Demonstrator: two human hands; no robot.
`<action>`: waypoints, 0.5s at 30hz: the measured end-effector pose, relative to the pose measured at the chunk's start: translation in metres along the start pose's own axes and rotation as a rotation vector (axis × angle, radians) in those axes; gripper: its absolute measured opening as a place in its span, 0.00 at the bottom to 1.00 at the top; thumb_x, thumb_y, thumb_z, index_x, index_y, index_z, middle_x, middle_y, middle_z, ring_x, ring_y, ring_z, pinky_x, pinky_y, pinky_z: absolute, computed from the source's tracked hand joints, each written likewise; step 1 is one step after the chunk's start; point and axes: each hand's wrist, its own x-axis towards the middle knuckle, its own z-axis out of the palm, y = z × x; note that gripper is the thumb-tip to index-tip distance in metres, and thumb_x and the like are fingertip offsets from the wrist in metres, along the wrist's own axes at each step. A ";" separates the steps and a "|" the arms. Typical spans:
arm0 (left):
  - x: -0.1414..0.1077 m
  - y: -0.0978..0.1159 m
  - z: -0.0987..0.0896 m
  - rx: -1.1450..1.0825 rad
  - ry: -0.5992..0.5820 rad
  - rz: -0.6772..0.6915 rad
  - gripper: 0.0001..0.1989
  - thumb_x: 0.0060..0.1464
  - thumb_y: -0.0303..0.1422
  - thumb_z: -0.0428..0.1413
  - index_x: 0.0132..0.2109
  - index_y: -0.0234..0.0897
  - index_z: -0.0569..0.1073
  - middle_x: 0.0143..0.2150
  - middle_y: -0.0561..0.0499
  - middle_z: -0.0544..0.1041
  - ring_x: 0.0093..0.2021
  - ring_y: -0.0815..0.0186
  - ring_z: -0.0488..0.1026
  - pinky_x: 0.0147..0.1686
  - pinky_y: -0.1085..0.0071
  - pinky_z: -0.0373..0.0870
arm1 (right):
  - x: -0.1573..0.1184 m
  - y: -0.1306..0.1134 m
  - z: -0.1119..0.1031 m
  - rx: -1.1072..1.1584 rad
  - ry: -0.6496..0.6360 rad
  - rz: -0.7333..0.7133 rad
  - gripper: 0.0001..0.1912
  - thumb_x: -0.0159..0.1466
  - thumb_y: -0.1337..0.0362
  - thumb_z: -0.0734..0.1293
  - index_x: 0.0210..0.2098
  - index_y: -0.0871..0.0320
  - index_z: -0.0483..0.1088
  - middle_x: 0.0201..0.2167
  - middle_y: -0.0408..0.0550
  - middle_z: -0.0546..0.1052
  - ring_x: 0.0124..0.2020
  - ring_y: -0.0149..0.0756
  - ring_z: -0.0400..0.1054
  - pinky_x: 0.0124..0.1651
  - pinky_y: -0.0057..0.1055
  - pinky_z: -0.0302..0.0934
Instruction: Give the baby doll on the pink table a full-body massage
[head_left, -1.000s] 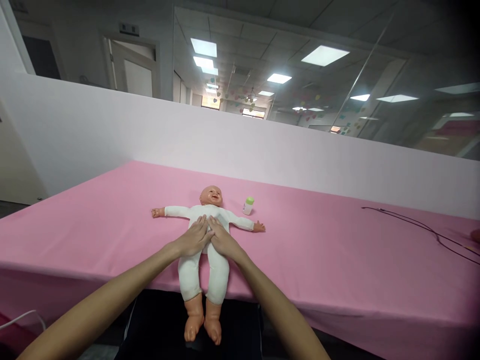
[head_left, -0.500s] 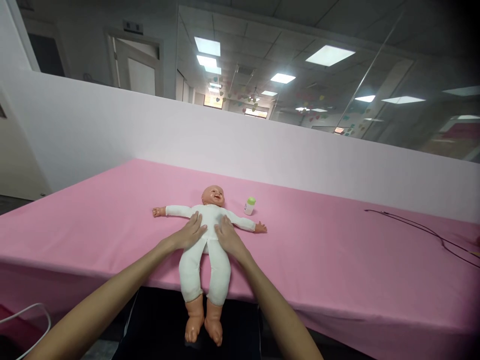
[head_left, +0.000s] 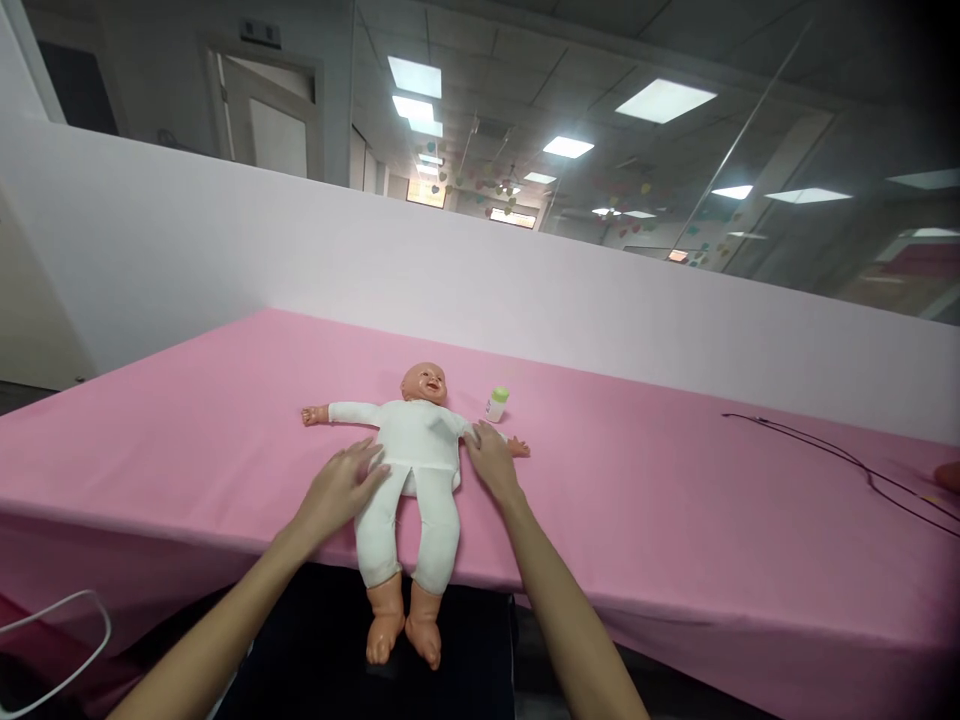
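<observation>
A baby doll (head_left: 416,450) in a white suit lies on its back on the pink table (head_left: 225,420), arms spread, its legs hanging over the near edge. My left hand (head_left: 341,488) lies flat with fingers apart at the doll's left hip. My right hand (head_left: 491,460) rests flat on the doll's right arm, beside its chest. Neither hand holds anything.
A small white bottle with a green cap (head_left: 496,403) stands just right of the doll's head. A black cable (head_left: 832,455) runs across the table's far right. A white partition wall (head_left: 525,290) backs the table. A white cord (head_left: 60,640) loops at the lower left.
Both hands have slid apart from the middle of the doll's belly out to its sides, the left toward the hip, the right onto the arm.
</observation>
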 end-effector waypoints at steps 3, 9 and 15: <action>-0.065 0.023 -0.011 -0.034 0.212 0.099 0.16 0.70 0.42 0.54 0.54 0.41 0.81 0.52 0.43 0.81 0.50 0.56 0.80 0.50 0.61 0.78 | -0.004 0.021 -0.019 -0.173 0.136 0.169 0.24 0.76 0.57 0.52 0.55 0.63 0.74 0.54 0.66 0.78 0.59 0.54 0.68 0.62 0.45 0.59; -0.137 0.038 -0.003 0.071 0.140 0.604 0.21 0.67 0.51 0.57 0.54 0.41 0.80 0.46 0.43 0.81 0.44 0.58 0.82 0.41 0.67 0.82 | -0.006 0.045 -0.029 -0.294 0.082 0.550 0.34 0.74 0.45 0.55 0.54 0.71 0.73 0.58 0.81 0.71 0.62 0.68 0.62 0.60 0.56 0.57; -0.155 0.020 0.028 0.170 0.218 0.662 0.14 0.69 0.29 0.58 0.58 0.34 0.78 0.46 0.40 0.81 0.47 0.60 0.82 0.44 0.71 0.81 | -0.003 0.053 -0.026 0.348 0.227 0.489 0.27 0.57 0.44 0.74 0.45 0.56 0.68 0.43 0.56 0.78 0.41 0.47 0.73 0.40 0.37 0.67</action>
